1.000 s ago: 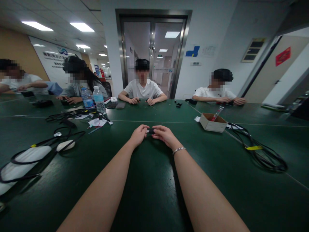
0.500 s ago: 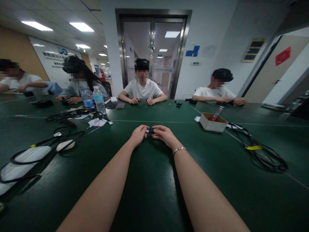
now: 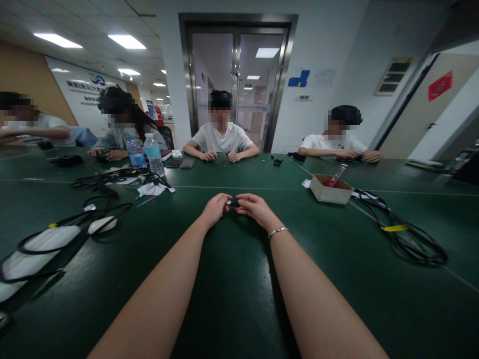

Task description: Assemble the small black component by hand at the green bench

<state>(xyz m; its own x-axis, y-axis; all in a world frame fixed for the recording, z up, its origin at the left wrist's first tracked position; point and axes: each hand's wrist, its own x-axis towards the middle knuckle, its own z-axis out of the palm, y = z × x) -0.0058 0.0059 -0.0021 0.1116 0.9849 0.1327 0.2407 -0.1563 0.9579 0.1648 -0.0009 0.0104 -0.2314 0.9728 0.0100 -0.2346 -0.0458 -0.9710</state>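
Observation:
Both my hands meet over the green table (image 3: 232, 259), holding a small black piece with a silver end (image 3: 234, 202) between them. My left hand (image 3: 216, 209) is closed, its fingertips pinching the silver end. My right hand (image 3: 255, 209), with a silver bracelet at the wrist, has its thumb and fingers closed on the black end. The piece lies roughly level, and my fingers cover much of it. What kind of thing it is I cannot make out.
A small cardboard box (image 3: 331, 195) with a red stick-like item stands to the right, beside coiled black cable (image 3: 415, 239). On the left lie more cables, a white mouse (image 3: 102, 225) and two water bottles (image 3: 153, 155). Several people sit around the far side.

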